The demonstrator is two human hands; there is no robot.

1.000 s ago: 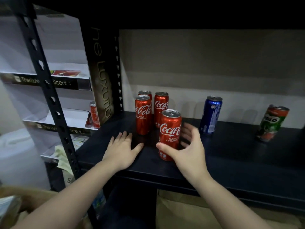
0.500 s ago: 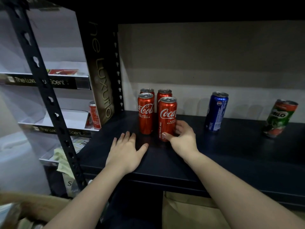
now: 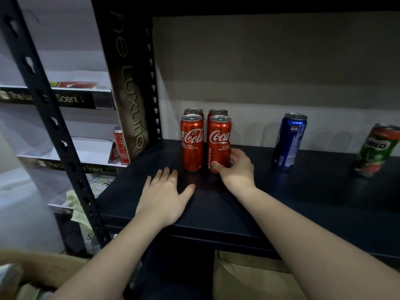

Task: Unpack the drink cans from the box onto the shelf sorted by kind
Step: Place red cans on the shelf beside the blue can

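Our right hand (image 3: 237, 167) grips the front right cola can (image 3: 219, 144), squaring it beside the other red cans to group them; our left hand (image 3: 164, 195) lies flat, open, bracing on the shelf (image 3: 303, 191)

Dim light falls on a pale bare wall (image 3: 270, 68). At left, a black slotted upright (image 3: 46, 118) stands before a white display stand (image 3: 71, 79).

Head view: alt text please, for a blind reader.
A right hand grips the front-right of four red Coca-Cola cans standing two by two on a dark shelf, while the left hand lies flat in front of them. To their right stand a blue Pepsi can and a green Milo can.
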